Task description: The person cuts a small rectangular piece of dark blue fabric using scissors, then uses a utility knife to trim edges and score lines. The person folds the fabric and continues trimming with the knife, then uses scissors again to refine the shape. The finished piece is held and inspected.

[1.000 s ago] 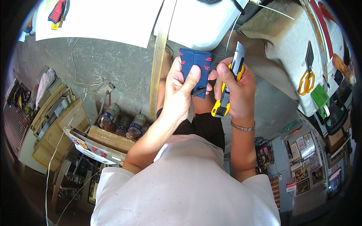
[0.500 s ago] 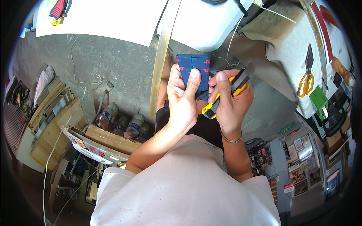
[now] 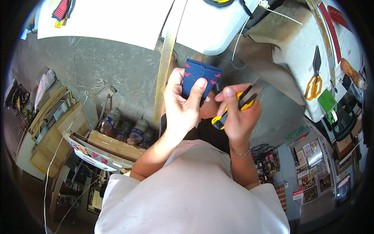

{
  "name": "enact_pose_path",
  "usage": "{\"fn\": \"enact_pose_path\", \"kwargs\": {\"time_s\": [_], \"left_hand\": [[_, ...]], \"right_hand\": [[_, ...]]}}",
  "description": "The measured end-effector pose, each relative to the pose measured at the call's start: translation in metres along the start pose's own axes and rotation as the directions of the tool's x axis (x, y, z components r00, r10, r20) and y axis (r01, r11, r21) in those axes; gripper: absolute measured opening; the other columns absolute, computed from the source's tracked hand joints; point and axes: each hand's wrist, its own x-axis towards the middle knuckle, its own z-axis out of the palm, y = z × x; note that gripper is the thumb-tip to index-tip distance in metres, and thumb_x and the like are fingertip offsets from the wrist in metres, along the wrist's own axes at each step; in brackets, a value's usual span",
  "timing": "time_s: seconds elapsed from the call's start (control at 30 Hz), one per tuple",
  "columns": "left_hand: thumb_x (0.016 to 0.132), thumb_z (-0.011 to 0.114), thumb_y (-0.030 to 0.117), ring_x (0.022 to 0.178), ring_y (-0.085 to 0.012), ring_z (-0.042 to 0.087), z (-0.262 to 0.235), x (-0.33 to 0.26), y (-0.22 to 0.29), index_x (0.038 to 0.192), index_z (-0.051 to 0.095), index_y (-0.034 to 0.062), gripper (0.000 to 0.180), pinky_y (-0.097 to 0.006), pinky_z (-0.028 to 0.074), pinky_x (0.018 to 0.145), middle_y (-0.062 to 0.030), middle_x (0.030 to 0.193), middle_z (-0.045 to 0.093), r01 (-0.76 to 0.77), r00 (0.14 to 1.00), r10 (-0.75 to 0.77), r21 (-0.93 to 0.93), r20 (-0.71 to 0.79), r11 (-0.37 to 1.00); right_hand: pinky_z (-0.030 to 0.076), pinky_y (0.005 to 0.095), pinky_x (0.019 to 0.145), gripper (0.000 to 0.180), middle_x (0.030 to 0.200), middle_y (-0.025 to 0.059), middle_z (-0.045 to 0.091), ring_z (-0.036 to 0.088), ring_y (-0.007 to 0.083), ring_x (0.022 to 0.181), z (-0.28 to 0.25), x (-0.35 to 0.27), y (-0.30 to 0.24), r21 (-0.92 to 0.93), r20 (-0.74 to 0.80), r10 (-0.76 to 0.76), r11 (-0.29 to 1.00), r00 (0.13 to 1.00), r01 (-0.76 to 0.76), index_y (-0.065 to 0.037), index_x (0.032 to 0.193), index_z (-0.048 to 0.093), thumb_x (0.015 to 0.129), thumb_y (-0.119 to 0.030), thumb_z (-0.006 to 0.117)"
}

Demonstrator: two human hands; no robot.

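My left hand grips a dark blue fabric piece, folded or stacked, with small red motifs near its side edges. The thumb presses on its front face while the fingers wrap behind. In my right hand are yellow-and-black thread snips, their two narrow dark tips pointing up and to the right, away from the fabric. A small gap separates the right fingertips from the fabric's lower right side. The palm hides part of the snips.
A white table and a pale surface lie ahead, with a long yellowish strip between. Red-and-black fabric pieces are at far left. Orange-handled scissors and a green object rest at right. Plastic bottles stand lower left.
The fabric piece has tilted clockwise, and my left hand has shifted slightly left. My right hand with the snips has moved down, away from the fabric.
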Motion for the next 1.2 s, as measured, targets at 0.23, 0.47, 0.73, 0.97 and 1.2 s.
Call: {"fn": "enact_pose_path", "kwargs": {"time_s": [0.23, 0.47, 0.73, 0.97, 1.2], "left_hand": [[0.095, 0.074, 0.004, 0.082, -0.0039, 0.063, -0.008, 0.011, -0.003, 0.109, 0.056, 0.0025, 0.023, -0.021, 0.052, 0.071, -0.0045, 0.095, 0.07, 0.104, 0.973, -0.111, 0.046, 0.201, 0.994], [0.087, 0.077, -0.002, 0.081, -0.0106, 0.067, -0.012, 0.059, 0.023, 0.13, 0.055, 0.0047, 0.049, -0.026, 0.053, 0.072, -0.0085, 0.099, 0.071, -0.241, 0.888, 0.017, 0.434, 0.459, 0.868], [0.09, 0.077, 0.004, 0.081, -0.0086, 0.061, -0.005, 0.083, 0.012, 0.108, 0.069, 0.0015, 0.02, -0.026, 0.051, 0.075, -0.0029, 0.088, 0.069, -0.343, 0.915, 0.134, 0.561, 0.38, 0.754], [0.087, 0.081, -0.001, 0.077, -0.007, 0.063, 0.014, 0.094, -0.031, 0.112, 0.059, -0.0035, 0.034, -0.021, 0.051, 0.066, -0.0063, 0.094, 0.069, -0.223, 0.966, 0.216, -0.03, -0.143, 0.974], [0.089, 0.081, 0.006, 0.07, -0.0072, 0.06, 0.006, 0.087, -0.023, 0.091, 0.072, -0.0018, 0.012, -0.021, 0.047, 0.064, -0.0033, 0.084, 0.069, -0.122, 0.962, 0.217, 0.452, -0.165, 0.883]], "right_hand": [[0.046, 0.023, 0.054, 0.014, 0.076, 0.0059, 0.068, 0.057, 0.007, 0.054, -0.031, 0.05, -0.004, -0.079, 0.182, -0.025, 0.996, 0.983, 0.04, -0.001, 0.096, 0.065, 0.098, -0.013, 0.073], [0.041, 0.0209, 0.049, 0.017, 0.072, 0.0029, 0.068, 0.053, 0.0044, 0.054, -0.027, 0.079, -0.023, -0.209, 0.364, -0.011, 0.973, 0.931, 0.093, -0.003, 0.092, 0.066, 0.096, -0.016, 0.075], [0.052, 0.0364, 0.06, 0.021, 0.074, 0.0143, 0.068, 0.069, 0.0301, 0.065, -0.014, 0.128, -0.027, -0.595, 0.466, -0.388, 0.528, 0.795, 0.606, -0.002, 0.098, 0.064, 0.097, -0.021, 0.072], [0.05, 0.0312, 0.054, 0.022, 0.084, 0.0106, 0.067, 0.063, 0.0173, 0.058, 0.007, 0.08, -0.015, -0.119, 0.046, -0.105, 0.987, 0.993, 0.11, 0.001, 0.116, 0.052, 0.105, -0.018, 0.057], [0.053, 0.0292, 0.055, 0.026, 0.096, 0.0099, 0.07, 0.067, 0.0139, 0.061, 0.025, 0.074, 0.023, -0.216, 0.184, -0.064, 0.971, 0.981, 0.103, 0.003, 0.127, 0.051, 0.109, -0.016, 0.047]]}}
